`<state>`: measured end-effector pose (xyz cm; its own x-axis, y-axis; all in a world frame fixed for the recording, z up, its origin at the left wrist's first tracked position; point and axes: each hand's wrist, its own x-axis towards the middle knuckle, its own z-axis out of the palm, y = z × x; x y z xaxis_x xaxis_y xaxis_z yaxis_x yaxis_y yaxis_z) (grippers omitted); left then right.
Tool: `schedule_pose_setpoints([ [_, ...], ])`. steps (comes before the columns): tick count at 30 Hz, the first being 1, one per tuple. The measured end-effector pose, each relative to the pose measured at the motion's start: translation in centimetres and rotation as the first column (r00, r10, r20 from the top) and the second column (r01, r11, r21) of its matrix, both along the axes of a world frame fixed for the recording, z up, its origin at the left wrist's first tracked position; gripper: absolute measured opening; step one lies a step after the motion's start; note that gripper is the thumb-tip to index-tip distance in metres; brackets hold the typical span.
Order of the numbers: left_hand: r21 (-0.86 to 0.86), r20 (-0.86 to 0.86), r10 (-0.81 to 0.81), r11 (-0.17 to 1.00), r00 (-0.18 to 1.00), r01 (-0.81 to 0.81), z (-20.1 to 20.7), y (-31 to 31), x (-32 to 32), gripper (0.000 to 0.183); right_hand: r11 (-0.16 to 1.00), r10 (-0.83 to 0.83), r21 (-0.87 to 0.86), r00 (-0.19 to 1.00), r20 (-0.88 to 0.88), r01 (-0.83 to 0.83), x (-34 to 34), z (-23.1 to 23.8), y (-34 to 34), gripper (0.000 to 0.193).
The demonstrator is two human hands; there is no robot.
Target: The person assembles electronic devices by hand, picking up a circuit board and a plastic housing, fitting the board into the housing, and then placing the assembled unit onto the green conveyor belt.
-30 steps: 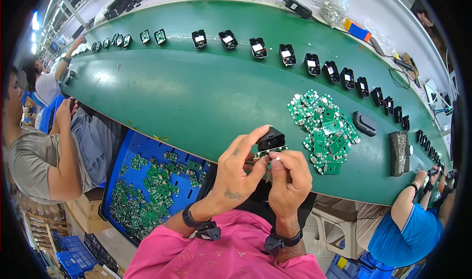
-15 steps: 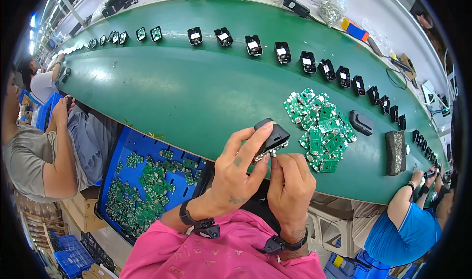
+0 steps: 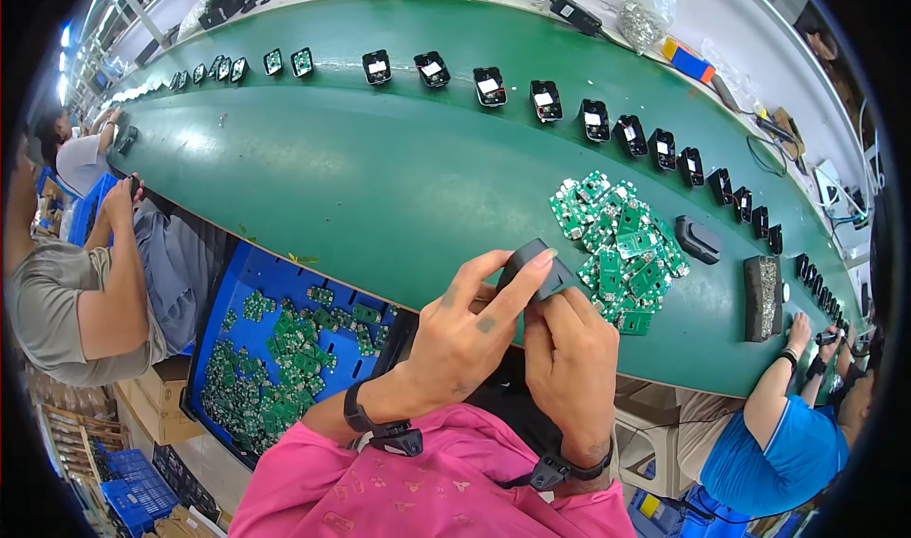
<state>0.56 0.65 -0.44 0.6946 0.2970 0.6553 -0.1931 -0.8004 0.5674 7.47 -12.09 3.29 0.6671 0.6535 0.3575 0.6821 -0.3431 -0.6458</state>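
Observation:
My left hand [image 3: 472,334] grips a small black plastic housing [image 3: 554,279] above the front edge of the green table, its index finger across the top. My right hand [image 3: 574,367] is closed with curled fingers against the underside of the housing; whatever those fingertips pinch is hidden. Just beyond, on the table, lies a loose heap of green circuit boards [image 3: 622,263]. To the right of that heap sits a rounded black casing [image 3: 697,239]. Farther right is a dark block [image 3: 762,299] with a speckled, silvery top.
A green table [image 3: 380,177] carries a long curved row of open black housings [image 3: 490,86]. At my left, a blue tray [image 3: 294,291] holds many circuit boards. People sit on both sides, one in a blue shirt [image 3: 783,448]. A clear bag [image 3: 647,16] rests on the back shelf.
The housing has tilted, so the board edge seen under it before is now hidden. My right hand has moved slightly up and right, closer against it.

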Motion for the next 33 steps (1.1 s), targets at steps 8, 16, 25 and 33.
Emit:
schedule_pose_setpoints([
  [8,-0.261,-0.091,-0.106,0.962,0.99,0.079,1.2,1.0,-0.3,0.057,0.997,0.023,0.077,0.989,-0.143,-0.012,0.0,-0.2,0.1,0.002],
  [16,-0.357,-0.134,-0.172,0.927,0.976,0.114,1.7,1.0,-0.4,0.057,0.99,0.026,0.139,0.991,-0.133,-0.007,0.2,-0.2,0.0,0.003],
  [25,-0.086,-0.095,-0.056,0.995,0.994,0.048,1.2,0.4,-0.4,0.058,0.988,0.009,0.157,0.989,-0.148,0.015,0.5,-0.6,-0.1,0.003],
  [33,-0.144,-0.046,-0.068,0.988,0.997,0.061,1.5,0.3,-0.2,0.058,0.975,-0.038,0.204,0.975,-0.22,0.084,0.4,-1.1,0.0,0.006],
])
